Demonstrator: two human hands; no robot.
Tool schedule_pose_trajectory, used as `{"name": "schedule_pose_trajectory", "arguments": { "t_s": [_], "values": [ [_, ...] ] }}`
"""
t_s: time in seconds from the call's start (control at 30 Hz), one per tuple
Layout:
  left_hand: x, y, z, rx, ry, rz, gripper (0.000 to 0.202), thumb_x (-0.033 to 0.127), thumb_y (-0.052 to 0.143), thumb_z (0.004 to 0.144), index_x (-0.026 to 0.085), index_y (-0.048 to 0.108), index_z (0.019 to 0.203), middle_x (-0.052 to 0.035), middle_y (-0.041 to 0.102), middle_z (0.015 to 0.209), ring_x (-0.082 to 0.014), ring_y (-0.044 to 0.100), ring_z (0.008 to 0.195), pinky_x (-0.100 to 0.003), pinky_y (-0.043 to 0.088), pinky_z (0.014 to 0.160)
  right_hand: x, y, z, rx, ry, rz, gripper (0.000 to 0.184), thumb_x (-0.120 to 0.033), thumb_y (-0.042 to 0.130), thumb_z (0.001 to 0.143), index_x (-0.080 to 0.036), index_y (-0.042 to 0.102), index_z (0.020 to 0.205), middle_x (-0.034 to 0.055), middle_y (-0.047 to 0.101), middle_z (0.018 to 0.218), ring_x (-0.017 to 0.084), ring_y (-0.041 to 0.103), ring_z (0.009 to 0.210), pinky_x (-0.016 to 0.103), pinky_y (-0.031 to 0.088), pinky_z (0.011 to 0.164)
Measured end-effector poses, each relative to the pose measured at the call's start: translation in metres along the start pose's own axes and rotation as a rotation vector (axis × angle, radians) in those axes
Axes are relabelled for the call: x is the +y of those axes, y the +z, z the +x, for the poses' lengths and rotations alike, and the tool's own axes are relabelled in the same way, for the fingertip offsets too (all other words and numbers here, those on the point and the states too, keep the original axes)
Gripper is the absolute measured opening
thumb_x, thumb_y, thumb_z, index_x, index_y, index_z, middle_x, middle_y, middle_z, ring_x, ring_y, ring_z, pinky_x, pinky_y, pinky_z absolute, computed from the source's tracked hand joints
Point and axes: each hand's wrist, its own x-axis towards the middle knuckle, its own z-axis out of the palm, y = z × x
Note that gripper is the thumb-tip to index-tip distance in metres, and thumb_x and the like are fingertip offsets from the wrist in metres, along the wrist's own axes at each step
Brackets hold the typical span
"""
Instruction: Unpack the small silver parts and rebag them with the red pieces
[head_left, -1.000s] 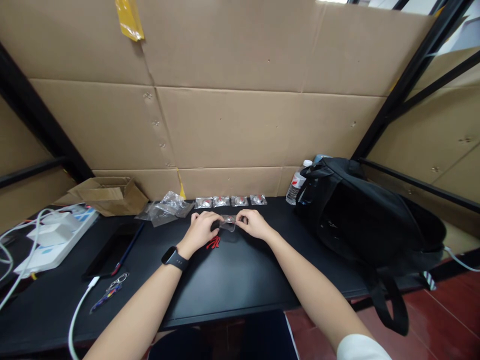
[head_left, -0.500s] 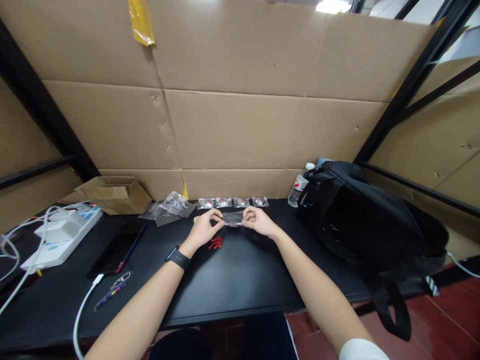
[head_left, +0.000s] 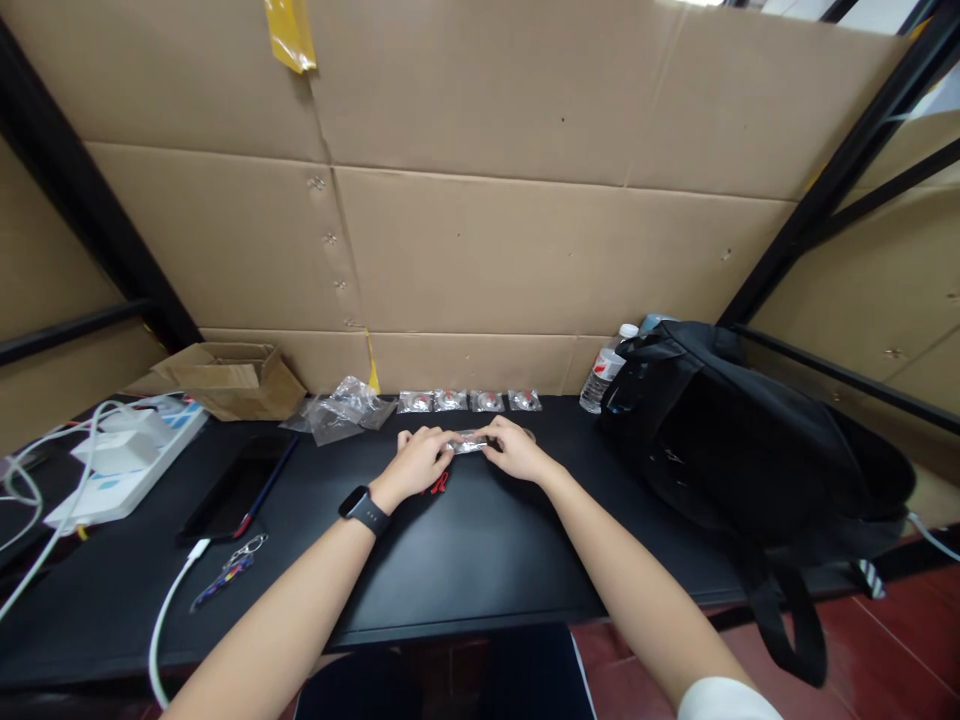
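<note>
Between my two hands, low over the black table (head_left: 495, 570), is a small clear plastic bag (head_left: 469, 443). My left hand (head_left: 420, 462) pinches its left end, and my right hand (head_left: 516, 450) pinches its right end. The bag looks folded or flattened; what is inside cannot be made out. A red cord (head_left: 436, 485) lies on the table just below my left fingers, partly hidden by them. Beyond my hands, several small clear packets (head_left: 450, 401) with silvery and red contents stand in a row along the cardboard wall.
Crumpled clear plastic bags (head_left: 349, 410) and an open cardboard box (head_left: 247, 385) sit at the back left. A power strip (head_left: 131, 465), phone (head_left: 229, 490), pen (head_left: 268, 488) and keychain (head_left: 229, 575) lie left. A water bottle (head_left: 600, 375) and black backpack (head_left: 750, 450) stand right.
The plastic bag, held upright and spread before, is now lower and flatter between my fingers. My left hand has turned palm-down and covers part of the red cord. The view has tilted slightly down.
</note>
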Motion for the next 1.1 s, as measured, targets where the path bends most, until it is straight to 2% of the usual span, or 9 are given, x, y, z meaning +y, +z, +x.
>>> {"name": "schedule_pose_trajectory", "arguments": {
  "t_s": [0.1, 0.23, 0.4, 0.5, 0.63, 0.7, 0.9, 1.0, 1.1],
  "values": [
    [-0.001, 0.0, 0.0, 0.026, -0.007, 0.035, 0.033, 0.042, 0.043, 0.102, 0.033, 0.065, 0.124, -0.0053, 0.066, 0.108, -0.025, 0.057, 0.106, -0.04, 0.032, 0.089, 0.0, 0.003, -0.001, -0.014, -0.039, -0.045, 0.038, -0.011, 0.068, 0.082, -0.026, 0.072, 0.117, 0.005, 0.056, 0.108, 0.018, 0.057, 0.098, 0.032, 0.046, 0.094],
    [-0.003, 0.0, 0.0, 0.045, 0.009, 0.029, 0.029, 0.045, 0.057, 0.095, 0.03, 0.067, 0.118, -0.0057, 0.063, 0.124, -0.0271, 0.053, 0.116, -0.041, 0.032, 0.093, 0.001, 0.009, 0.002, 0.002, -0.071, -0.103, 0.026, -0.016, 0.069, 0.087, -0.025, 0.071, 0.111, 0.0069, 0.062, 0.12, 0.022, 0.056, 0.11, 0.038, 0.044, 0.101],
    [-0.002, -0.003, 0.0, 0.062, 0.016, -0.025, 0.024, 0.035, 0.067, 0.089, 0.03, 0.066, 0.112, -0.003, 0.068, 0.123, -0.0267, 0.052, 0.122, -0.04, 0.029, 0.094, -0.001, 0.011, 0.005, 0.031, -0.067, -0.086, 0.017, -0.022, 0.061, 0.094, -0.023, 0.072, 0.108, 0.0063, 0.073, 0.108, 0.021, 0.063, 0.101, 0.036, 0.047, 0.094],
    [-0.001, -0.005, 0.002, 0.114, -0.011, -0.034, 0.014, 0.03, 0.061, 0.093, 0.029, 0.067, 0.106, -0.0015, 0.072, 0.114, -0.024, 0.056, 0.116, -0.039, 0.027, 0.091, -0.004, 0.008, 0.005, 0.043, -0.031, -0.016, 0.018, -0.026, 0.058, 0.097, -0.025, 0.071, 0.108, 0.0047, 0.076, 0.102, 0.02, 0.067, 0.094, 0.033, 0.049, 0.088],
    [-0.003, -0.007, 0.004, 0.161, -0.062, -0.037, 0.014, 0.031, 0.055, 0.097, 0.028, 0.068, 0.102, -0.0016, 0.074, 0.105, -0.0233, 0.061, 0.107, -0.039, 0.027, 0.088, -0.008, 0.009, 0.004, 0.08, 0.004, 0.113, 0.023, -0.03, 0.051, 0.1, -0.025, 0.067, 0.116, 0.0034, 0.076, 0.098, 0.018, 0.07, 0.086, 0.029, 0.05, 0.083],
    [-0.008, -0.007, 0.005, 0.172, -0.098, -0.014, 0.014, 0.03, 0.054, 0.097, 0.027, 0.067, 0.101, -0.0032, 0.075, 0.103, -0.0245, 0.061, 0.106, -0.04, 0.027, 0.088, -0.007, 0.011, 0.004, 0.122, 0.005, 0.117, 0.027, -0.03, 0.055, 0.097, -0.024, 0.062, 0.122, 0.0044, 0.073, 0.102, 0.016, 0.067, 0.078, 0.029, 0.051, 0.08],
    [-0.027, -0.012, 0.004, 0.24, -0.235, 0.118, 0.029, 0.026, 0.054, 0.095, 0.025, 0.057, 0.124, -0.0065, 0.075, 0.091, -0.0286, 0.059, 0.105, -0.043, 0.028, 0.093, -0.005, 0.012, 0.003, 0.173, -0.044, 0.061, 0.038, -0.022, 0.062, 0.088, -0.024, 0.057, 0.125, 0.0075, 0.059, 0.121, 0.012, 0.06, 0.075, 0.031, 0.052, 0.083],
    [-0.031, -0.017, 0.003, 0.276, -0.279, 0.208, 0.023, 0.032, 0.053, 0.097, 0.024, 0.063, 0.116, -0.0112, 0.072, 0.104, -0.0308, 0.056, 0.107, -0.045, 0.029, 0.093, -0.005, 0.008, 0.001, 0.169, -0.022, 0.025, 0.038, -0.021, 0.064, 0.086, -0.025, 0.057, 0.124, 0.0062, 0.057, 0.123, 0.013, 0.061, 0.078, 0.03, 0.052, 0.081],
    [-0.031, -0.022, 0.0, 0.201, -0.182, 0.22, 0.026, 0.037, 0.048, 0.099, 0.026, 0.07, 0.104, -0.0105, 0.069, 0.114, -0.03, 0.054, 0.111, -0.045, 0.031, 0.093, -0.005, 0.004, 0.0, 0.168, 0.017, -0.012, 0.036, -0.022, 0.064, 0.086, -0.027, 0.058, 0.122, 0.0049, 0.056, 0.123, 0.013, 0.062, 0.082, 0.031, 0.052, 0.081]
  ]
}}
